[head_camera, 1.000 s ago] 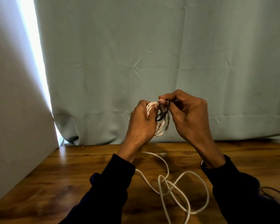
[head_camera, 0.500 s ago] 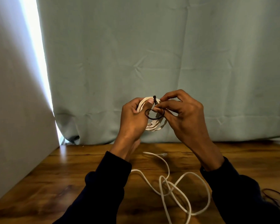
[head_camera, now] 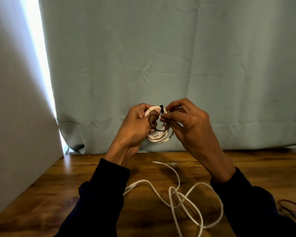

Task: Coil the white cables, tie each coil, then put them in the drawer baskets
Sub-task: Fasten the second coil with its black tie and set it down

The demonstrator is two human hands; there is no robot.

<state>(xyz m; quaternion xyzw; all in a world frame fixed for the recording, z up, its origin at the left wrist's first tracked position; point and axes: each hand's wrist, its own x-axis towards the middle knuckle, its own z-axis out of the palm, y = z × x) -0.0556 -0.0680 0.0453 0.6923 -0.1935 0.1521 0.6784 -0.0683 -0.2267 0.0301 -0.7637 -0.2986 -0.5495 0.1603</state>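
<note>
- The left hand [head_camera: 135, 127] grips a small coil of white round cable [head_camera: 158, 138], held up in front of a pale green curtain [head_camera: 161, 57], above the wooden tabletop [head_camera: 58, 194].
- The right hand [head_camera: 188, 122] pinches a thin black tie [head_camera: 158, 120] where it crosses the top of the coil; the tie's loop hangs wide and slack across the coil's opening and the left thumb.
- A second white cable [head_camera: 186, 199] lies loose and uncoiled on the tabletop below the hands, one plug end pointing toward the curtain.
- More dark ties [head_camera: 292, 209] lie at the right edge of the tabletop; no drawer baskets are in view.
- Likely risk – the loop is not yet drawn tight, so if the pinch slips the tie could slide off and the turns spring apart.
- Another risk – cinching while the left thumb sits inside the loop would trap it, or leave the bundle loose once the thumb withdraws.
</note>
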